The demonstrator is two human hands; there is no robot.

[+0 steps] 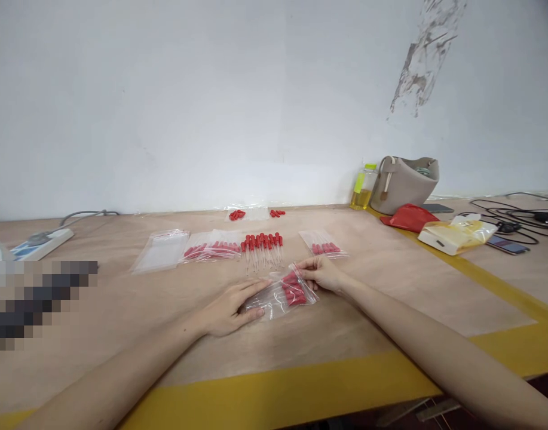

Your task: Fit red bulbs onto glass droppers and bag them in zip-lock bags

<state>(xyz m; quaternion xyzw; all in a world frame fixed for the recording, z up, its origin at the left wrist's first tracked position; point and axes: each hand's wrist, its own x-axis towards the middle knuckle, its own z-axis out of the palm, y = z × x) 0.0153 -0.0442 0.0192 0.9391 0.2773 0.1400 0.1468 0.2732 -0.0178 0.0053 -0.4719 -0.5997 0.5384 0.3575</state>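
A clear zip bag (274, 298) with several red rubber-like pieces (295, 291) in its right part lies on the table in front of me. My left hand (229, 307) holds the bag's left end, with the thumb along the near edge and the fingers over the far one. At the right end, my right hand (321, 273) pinches the bag's edge. Just beyond stand out several red-topped droppers (262, 243) with thin clear stems, lying side by side in a row. Another bag of red pieces (324, 245) is to their right; filled bags (213, 246) overlap to their left.
Flat clear bags (161, 249) lie at the left. Loose red pieces (236, 215) sit near the wall. A power strip (43, 243) is far left. Rightward are a bottle (362, 190), a grey handbag (408, 185), a red pouch (410, 218), a tissue pack (453, 234), a phone (507, 244) and cables.
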